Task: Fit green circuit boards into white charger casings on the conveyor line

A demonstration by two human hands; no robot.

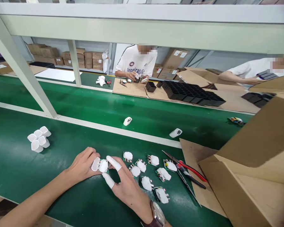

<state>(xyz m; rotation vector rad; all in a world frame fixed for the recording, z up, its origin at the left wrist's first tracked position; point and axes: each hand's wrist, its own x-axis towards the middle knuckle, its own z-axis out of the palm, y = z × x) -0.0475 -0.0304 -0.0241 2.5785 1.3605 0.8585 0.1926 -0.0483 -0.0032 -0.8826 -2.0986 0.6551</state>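
My left hand (86, 164) is closed around a white plastic housing (95, 164), its open end facing right. Between thumb and index finger, both in white finger cots, my right hand (125, 181) pinches a small circuit board (103, 166) topped with a white putty-like lump. The board's left end meets the housing's mouth; how far in it sits, I cannot tell. Right of my hands lie several similar circuit boards (146, 183) with white lumps. A group of white housings (39, 138) stands at the left of the green bench.
Long-nose pliers (186, 170) and tweezers (188, 187) lie beside an open cardboard box (236, 186). A metal rail (113, 128) borders the green conveyor (97, 108), which carries two white units. Co-workers sit across, near black trays (191, 93). A slanted post (26, 60) stands at left.
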